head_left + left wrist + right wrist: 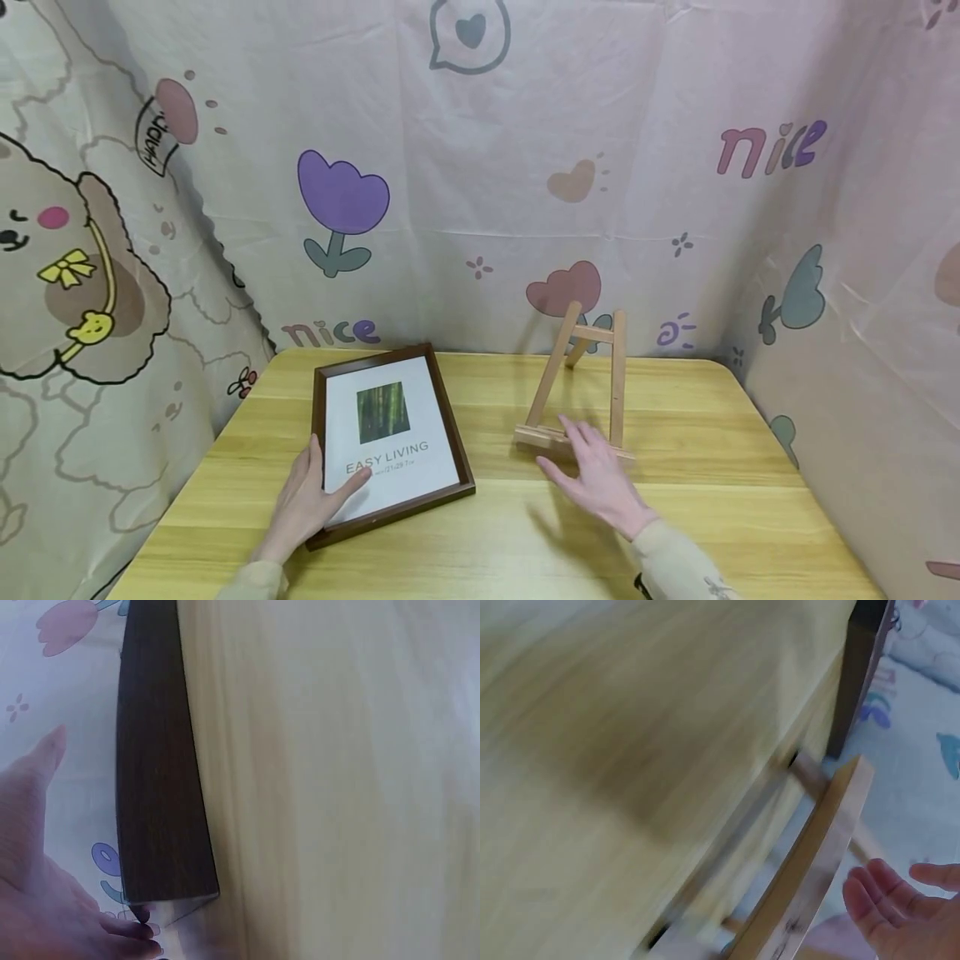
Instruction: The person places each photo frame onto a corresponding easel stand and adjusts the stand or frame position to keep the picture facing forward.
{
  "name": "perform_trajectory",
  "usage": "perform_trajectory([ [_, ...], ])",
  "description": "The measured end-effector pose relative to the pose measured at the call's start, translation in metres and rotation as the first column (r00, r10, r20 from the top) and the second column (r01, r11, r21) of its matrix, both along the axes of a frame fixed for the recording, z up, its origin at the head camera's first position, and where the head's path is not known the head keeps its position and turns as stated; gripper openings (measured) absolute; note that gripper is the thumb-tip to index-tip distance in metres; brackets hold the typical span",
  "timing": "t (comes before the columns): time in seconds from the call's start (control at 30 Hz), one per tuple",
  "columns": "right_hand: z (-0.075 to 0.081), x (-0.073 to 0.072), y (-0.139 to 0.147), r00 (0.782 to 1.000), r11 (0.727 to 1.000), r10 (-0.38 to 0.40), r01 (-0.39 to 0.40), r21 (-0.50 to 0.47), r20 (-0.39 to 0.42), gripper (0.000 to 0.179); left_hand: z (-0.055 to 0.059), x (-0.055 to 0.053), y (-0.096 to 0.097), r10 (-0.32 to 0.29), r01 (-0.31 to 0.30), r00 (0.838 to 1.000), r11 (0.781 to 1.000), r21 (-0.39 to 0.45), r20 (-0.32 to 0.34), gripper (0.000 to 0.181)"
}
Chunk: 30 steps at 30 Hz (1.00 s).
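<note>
Brown, the picture frame [392, 433] near the table's [480, 550] left edge is gripped by the left hand [303, 504], seemingly for steadiness, while the right hand [598, 479], fingers loosely spread, hovers beside the easel [618, 383].

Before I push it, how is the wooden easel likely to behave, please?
The wooden easel is probably light, given its thin uprights. It seems stiff, a crossbar joining them, but, leaning on a slender rear leg, might tip.

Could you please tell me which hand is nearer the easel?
Right: the right hand is at the easel, by its ledge; the left hand grips the frame, farther left.
</note>
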State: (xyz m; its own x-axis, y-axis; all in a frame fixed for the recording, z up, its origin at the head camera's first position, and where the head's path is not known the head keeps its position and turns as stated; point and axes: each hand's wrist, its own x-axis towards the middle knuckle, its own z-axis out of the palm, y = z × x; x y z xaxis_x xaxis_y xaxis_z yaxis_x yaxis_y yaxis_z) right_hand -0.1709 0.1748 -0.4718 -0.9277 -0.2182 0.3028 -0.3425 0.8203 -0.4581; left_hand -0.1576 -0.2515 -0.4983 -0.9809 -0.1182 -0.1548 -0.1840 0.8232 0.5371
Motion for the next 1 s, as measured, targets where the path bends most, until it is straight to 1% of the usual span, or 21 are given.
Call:
perform_trajectory([
  [0.1,0.002,-0.001,-0.015,0.996,0.998,0.049,-0.046,-0.037,0.070,0.080,0.000,0.001,0.000,0.023,-0.025,0.999,0.998,0.064,0.024,0.128],
  [0.2,0.001,-0.004,-0.029,0.985,0.993,0.108,-0.100,-0.068,0.133,0.081,-0.001,0.003,-0.001,0.042,-0.046,0.998,0.992,0.114,0.041,0.129],
  [0.3,-0.001,-0.008,-0.041,0.970,0.985,0.163,-0.149,-0.088,0.180,0.082,-0.001,0.006,0.000,0.049,-0.056,0.998,0.984,0.167,0.045,0.127],
  [0.43,-0.005,-0.014,-0.058,0.944,0.968,0.240,-0.216,-0.126,0.225,0.084,-0.002,0.010,0.002,0.055,-0.060,0.998,0.973,0.221,0.029,0.126],
  [0.5,-0.006,-0.017,-0.065,0.928,0.956,0.280,-0.248,-0.157,0.244,0.086,-0.003,0.012,0.002,0.058,-0.061,0.998,0.970,0.234,0.021,0.126],
  [0.63,-0.012,-0.024,-0.076,0.893,0.935,0.340,-0.286,-0.211,0.296,0.090,-0.006,0.014,0.003,0.067,-0.072,0.997,0.964,0.257,0.027,0.129],
  [0.7,-0.015,-0.028,-0.080,0.868,0.922,0.368,-0.295,-0.251,0.332,0.092,-0.007,0.014,0.003,0.077,-0.085,0.996,0.961,0.265,0.039,0.130],
  [0.77,-0.017,-0.031,-0.084,0.840,0.903,0.405,-0.304,-0.305,0.360,0.093,-0.007,0.015,0.003,0.088,-0.099,0.995,0.958,0.270,0.052,0.132],
  [0.87,-0.021,-0.035,-0.089,0.804,0.878,0.447,-0.310,-0.364,0.392,0.097,-0.007,0.017,0.001,0.096,-0.114,0.992,0.955,0.273,0.080,0.135],
  [0.97,-0.024,-0.038,-0.095,0.779,0.869,0.464,-0.309,-0.387,0.421,0.102,-0.008,0.019,-0.003,0.092,-0.116,0.991,0.952,0.282,0.097,0.136],
  [1.0,-0.024,-0.039,-0.097,0.774,0.871,0.462,-0.306,-0.383,0.433,0.103,-0.008,0.020,-0.004,0.087,-0.113,0.991,0.953,0.283,0.102,0.136],
])
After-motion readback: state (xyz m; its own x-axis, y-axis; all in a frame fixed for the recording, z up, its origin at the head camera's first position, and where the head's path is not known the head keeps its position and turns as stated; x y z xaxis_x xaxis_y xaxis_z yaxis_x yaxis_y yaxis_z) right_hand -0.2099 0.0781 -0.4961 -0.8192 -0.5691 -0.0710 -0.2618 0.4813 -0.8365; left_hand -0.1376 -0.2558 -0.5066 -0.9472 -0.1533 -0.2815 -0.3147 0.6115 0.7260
